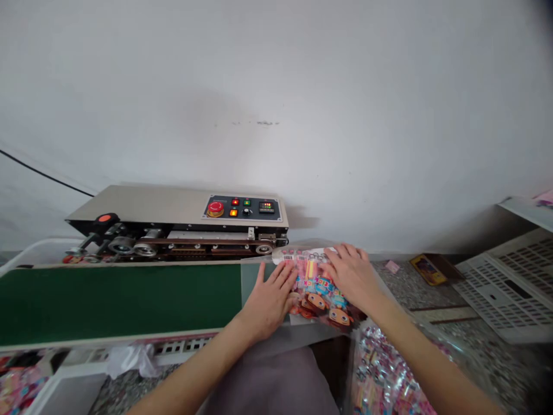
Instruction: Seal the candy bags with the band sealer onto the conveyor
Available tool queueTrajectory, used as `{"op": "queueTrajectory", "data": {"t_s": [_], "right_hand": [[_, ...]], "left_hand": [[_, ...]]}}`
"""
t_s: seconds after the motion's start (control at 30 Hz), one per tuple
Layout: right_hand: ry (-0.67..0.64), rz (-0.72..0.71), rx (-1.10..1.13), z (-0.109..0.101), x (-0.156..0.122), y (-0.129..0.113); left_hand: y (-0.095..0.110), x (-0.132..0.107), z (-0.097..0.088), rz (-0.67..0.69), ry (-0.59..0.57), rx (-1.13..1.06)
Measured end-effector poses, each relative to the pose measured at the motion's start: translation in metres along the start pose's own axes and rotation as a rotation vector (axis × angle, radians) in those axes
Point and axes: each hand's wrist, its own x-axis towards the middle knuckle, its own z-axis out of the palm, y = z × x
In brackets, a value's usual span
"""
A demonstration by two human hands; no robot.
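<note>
A clear plastic bag of colourful cartoon-printed items (319, 288) lies at the right end of a green conveyor belt (116, 300), its top edge near the intake of a band sealing machine (181, 222). My left hand (270, 300) lies flat on the bag's left side, fingers stretched out. My right hand (352, 274) presses flat on the bag's right part, fingers spread.
The sealer's control panel (244, 208) shows a red stop button and lit lamps. A big bag of colourful packets (384, 374) lies at the lower right. White plastic crates (505, 282) stand on the right, and a small yellow-brown box (427, 270) rests on the speckled counter.
</note>
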Motion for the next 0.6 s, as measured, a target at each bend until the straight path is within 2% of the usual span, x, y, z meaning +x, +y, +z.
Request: {"op": "queueTrajectory", "data": {"t_s": [0.17,0.37,0.47,0.6], "right_hand": [[0.012,-0.023,-0.064,0.007,-0.002,-0.027],[-0.018,-0.087,-0.056,0.009,0.019,-0.041],[-0.007,-0.077,-0.058,0.007,0.024,-0.045],[0.036,-0.022,-0.069,0.001,0.01,-0.035]], "left_hand": [[-0.007,-0.008,-0.004,-0.012,0.009,0.029],[-0.011,-0.018,-0.008,-0.097,0.051,0.041],[-0.016,-0.024,-0.01,-0.11,0.056,0.055],[-0.032,-0.039,-0.017,-0.114,0.024,0.067]]}}
